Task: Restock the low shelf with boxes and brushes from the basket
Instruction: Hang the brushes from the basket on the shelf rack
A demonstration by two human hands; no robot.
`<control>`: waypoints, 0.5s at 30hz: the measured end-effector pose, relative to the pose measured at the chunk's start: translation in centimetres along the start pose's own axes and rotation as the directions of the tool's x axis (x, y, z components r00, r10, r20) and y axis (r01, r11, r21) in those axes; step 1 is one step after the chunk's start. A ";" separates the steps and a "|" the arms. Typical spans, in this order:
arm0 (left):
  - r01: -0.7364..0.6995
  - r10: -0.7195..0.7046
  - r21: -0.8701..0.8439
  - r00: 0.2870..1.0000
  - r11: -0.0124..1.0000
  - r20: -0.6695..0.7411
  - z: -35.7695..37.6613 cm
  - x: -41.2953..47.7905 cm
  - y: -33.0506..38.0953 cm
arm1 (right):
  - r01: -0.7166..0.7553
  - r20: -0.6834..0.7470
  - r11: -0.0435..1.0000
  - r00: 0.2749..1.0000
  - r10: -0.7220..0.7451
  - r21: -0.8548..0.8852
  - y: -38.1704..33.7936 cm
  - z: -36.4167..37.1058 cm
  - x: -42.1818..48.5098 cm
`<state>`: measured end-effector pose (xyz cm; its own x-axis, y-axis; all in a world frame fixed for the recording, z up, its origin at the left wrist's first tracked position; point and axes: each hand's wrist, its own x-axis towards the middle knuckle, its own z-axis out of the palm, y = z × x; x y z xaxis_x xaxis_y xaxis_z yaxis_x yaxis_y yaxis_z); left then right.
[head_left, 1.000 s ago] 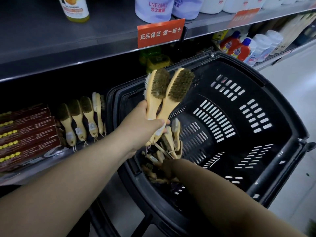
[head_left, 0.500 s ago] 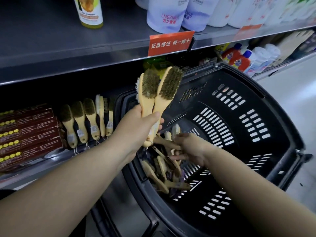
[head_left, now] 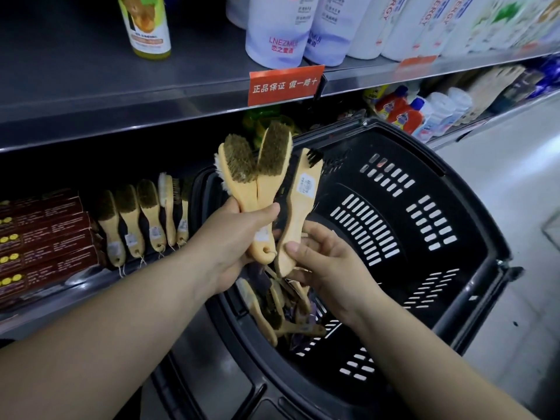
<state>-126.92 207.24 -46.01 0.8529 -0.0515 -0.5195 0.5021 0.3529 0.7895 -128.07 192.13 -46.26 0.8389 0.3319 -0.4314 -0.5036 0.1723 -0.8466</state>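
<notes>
Left hand [head_left: 236, 237]: fingers curled round the handles of two wooden brushes [head_left: 272, 165], brown bristles up and facing the camera, over the basket's left rim.
Doubt: white bristles show behind the left brush of the pair, possibly a third one in that grip; cannot tell.
Right hand [head_left: 321, 259]: thumb and fingers pinch the lower handle of a dark-bristled brush [head_left: 301, 204], stickered back toward the camera, just right of the pair.
Basket [head_left: 472, 213]: black, slotted; loose brushes [head_left: 272, 316] piled in its bottom left corner, under both hands.
Low shelf [head_left: 75, 286]: shelved brushes [head_left: 133, 219] stand in a row near the front edge, left of the basket; dark red boxes [head_left: 45, 237] stacked at the row's left.
Upper shelf: red sign [head_left: 285, 84] on the front edge, white pouches [head_left: 272, 28] above it.
</notes>
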 end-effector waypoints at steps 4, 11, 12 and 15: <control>0.021 -0.026 0.081 0.998 0.996 0.062 -0.2 -0.4 0.0 | 0.098 -0.038 0.924 0.992 -0.120 -0.369 0.2 -0.2 0.0; -0.016 0.014 0.234 1.000 0.972 0.013 -1.3 0.2 0.8 | 0.181 0.091 0.795 0.983 -0.157 -0.579 -0.8 -0.3 1.0; -0.030 0.032 0.239 0.999 0.971 -0.003 -1.5 0.3 0.9 | 0.158 0.087 0.844 0.987 -0.132 -0.512 -0.9 -0.3 1.6; -0.087 0.111 0.280 0.992 0.956 -0.068 -2.1 0.6 1.3 | -0.042 0.032 0.879 0.997 0.065 -0.474 0.7 -0.8 4.2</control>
<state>-126.06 209.67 -45.97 0.8916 0.0511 -0.4499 0.4454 0.0802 0.8917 -124.78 192.94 -48.92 0.7971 0.3723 -0.4754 -0.3803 -0.3022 -0.8741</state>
